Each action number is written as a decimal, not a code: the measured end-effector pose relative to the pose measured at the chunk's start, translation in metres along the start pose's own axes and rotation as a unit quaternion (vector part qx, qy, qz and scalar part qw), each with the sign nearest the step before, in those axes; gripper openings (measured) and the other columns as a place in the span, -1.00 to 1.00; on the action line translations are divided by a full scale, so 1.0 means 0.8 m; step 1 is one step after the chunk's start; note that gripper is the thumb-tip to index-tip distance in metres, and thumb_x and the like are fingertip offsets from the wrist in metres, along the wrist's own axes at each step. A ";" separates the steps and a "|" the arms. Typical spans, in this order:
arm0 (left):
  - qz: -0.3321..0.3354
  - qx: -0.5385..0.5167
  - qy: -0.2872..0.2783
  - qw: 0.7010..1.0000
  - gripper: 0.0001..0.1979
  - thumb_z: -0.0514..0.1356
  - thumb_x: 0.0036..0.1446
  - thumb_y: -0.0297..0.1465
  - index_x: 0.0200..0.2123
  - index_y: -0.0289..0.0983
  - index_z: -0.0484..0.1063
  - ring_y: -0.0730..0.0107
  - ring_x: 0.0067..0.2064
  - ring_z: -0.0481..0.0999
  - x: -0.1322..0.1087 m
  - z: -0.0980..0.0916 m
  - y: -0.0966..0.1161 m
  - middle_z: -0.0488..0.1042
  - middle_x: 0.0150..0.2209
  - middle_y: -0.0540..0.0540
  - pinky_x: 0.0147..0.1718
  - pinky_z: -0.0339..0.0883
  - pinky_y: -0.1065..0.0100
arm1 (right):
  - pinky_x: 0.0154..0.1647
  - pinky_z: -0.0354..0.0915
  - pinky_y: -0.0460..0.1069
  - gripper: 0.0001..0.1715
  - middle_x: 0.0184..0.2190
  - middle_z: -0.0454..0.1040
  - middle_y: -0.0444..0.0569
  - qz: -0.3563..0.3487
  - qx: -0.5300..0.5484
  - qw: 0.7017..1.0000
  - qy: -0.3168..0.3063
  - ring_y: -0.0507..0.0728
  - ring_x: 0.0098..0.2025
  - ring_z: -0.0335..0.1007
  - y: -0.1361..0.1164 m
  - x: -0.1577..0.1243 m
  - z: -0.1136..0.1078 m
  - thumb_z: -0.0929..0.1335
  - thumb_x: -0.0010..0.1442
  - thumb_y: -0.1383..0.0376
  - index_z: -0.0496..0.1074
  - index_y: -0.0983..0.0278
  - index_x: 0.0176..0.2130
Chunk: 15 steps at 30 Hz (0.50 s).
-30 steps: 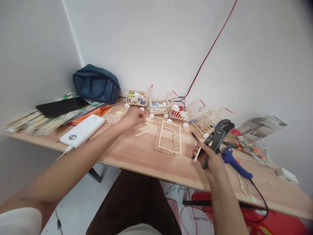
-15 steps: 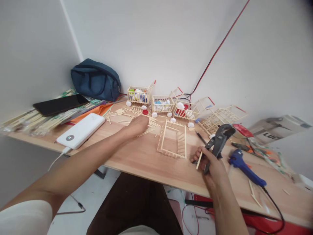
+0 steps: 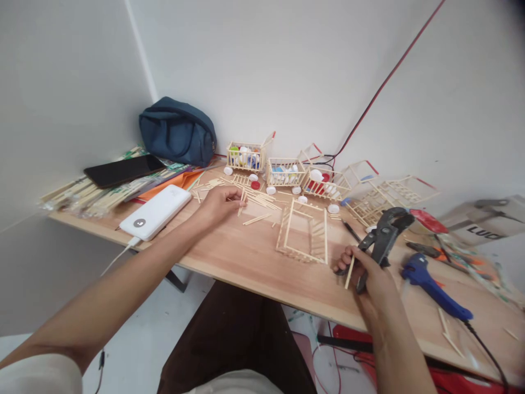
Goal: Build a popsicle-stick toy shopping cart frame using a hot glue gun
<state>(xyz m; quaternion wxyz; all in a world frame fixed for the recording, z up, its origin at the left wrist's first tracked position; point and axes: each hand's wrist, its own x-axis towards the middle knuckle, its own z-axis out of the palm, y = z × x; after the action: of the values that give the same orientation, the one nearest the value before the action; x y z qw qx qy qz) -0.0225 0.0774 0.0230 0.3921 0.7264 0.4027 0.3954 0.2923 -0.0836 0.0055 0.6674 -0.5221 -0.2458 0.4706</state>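
Observation:
Over the pile of short wooden sticks [image 3: 262,200], my left hand [image 3: 223,203] pinches a short wooden stick [image 3: 241,202] between thumb and fingers. My right hand [image 3: 371,271] is wrapped round the handles of a black cutter tool [image 3: 383,241] with its jaws pointing up and away. A light wooden stick [image 3: 350,272] is also pinned in that hand by the thumb. Between the two hands lies a rectangular frame of glued sticks [image 3: 286,232] on the wooden table [image 3: 241,262].
Small stick-built carts [image 3: 285,172] with white wheels line the wall, some filled with small coloured items. A blue glue gun [image 3: 437,287] lies right. A white power bank [image 3: 158,213], black phone [image 3: 123,171], bundled sticks [image 3: 98,197] and blue bag [image 3: 176,131] are left.
My left hand has lifted slightly from the pile, and a stick now shows in its fingers. The view has shifted left. My right hand keeps hold of the cutter and its stick.

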 end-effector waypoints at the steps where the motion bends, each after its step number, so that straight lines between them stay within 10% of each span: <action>1: -0.002 -0.008 0.003 1.000 -0.82 0.29 -0.04 -0.31 -0.42 -0.33 0.52 0.45 -0.39 0.43 -0.002 0.000 -0.002 0.51 -0.45 0.01 -0.36 0.23 0.44 | -0.52 0.32 -0.07 -0.65 -0.61 0.34 -0.18 -0.001 0.000 1.000 -0.001 0.00 -0.56 0.26 0.000 -0.001 0.000 0.56 -0.16 0.21 0.38 0.29 -0.50; 9: -0.054 -0.113 0.008 0.992 -0.70 0.37 -0.10 -0.20 -0.41 -0.34 0.55 0.43 -0.39 0.47 0.001 -0.001 -0.009 0.55 -0.44 -0.04 -0.35 0.32 0.40 | -0.55 0.31 -0.06 -0.53 -0.62 0.26 -0.22 -0.008 -0.108 0.994 0.009 0.00 -0.57 0.23 -0.004 -0.002 0.004 0.53 -0.21 0.04 0.29 0.24 -0.51; 15: -0.106 -0.201 -0.063 0.972 -0.58 0.48 -0.24 -0.16 -0.38 -0.35 0.58 0.38 -0.35 0.55 -0.011 -0.004 0.039 0.60 -0.36 -0.15 -0.32 0.43 0.34 | -0.67 0.24 0.00 -0.52 -0.72 0.29 -0.14 0.005 -0.352 0.935 0.029 0.09 -0.68 0.25 -0.025 0.007 -0.013 0.42 -0.11 -0.11 0.30 0.21 -0.56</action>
<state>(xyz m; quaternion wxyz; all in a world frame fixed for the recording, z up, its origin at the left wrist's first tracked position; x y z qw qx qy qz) -0.0196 0.0587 0.0497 0.5948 0.6092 0.3642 0.3774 0.3109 -0.0836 0.0196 0.4449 -0.7383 -0.3740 0.3421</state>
